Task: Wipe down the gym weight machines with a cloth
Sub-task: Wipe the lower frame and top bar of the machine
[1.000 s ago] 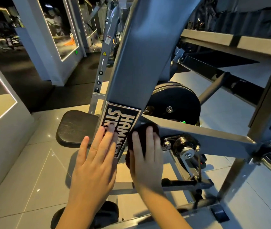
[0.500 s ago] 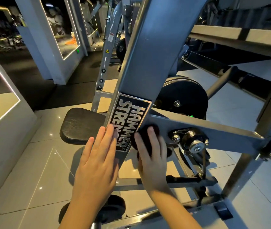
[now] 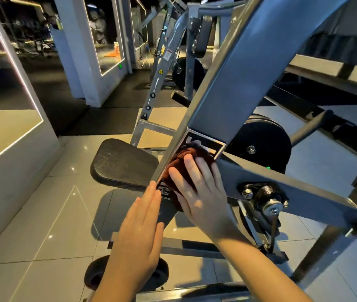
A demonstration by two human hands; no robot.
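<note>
A grey weight machine's slanted steel beam (image 3: 234, 83) crosses the view, with a black brand plate (image 3: 208, 144) at its lower end. A dark reddish-brown cloth (image 3: 181, 162) lies over most of that plate. My right hand (image 3: 197, 190) presses the cloth flat against the plate with straight fingers. My left hand (image 3: 140, 232) rests with straight fingers against the beam's lower left edge, just below the cloth.
A black seat pad (image 3: 121, 164) sits left of the beam. A black weight plate (image 3: 262, 144) and a bolted pivot (image 3: 266, 199) lie to the right. A round black pad (image 3: 95, 275) is near the floor. Mirrored panels and another machine (image 3: 164, 53) stand behind.
My right hand has slid the cloth left and up onto the brand plate, covering its lettering. My left hand has dropped lower along the beam's edge.
</note>
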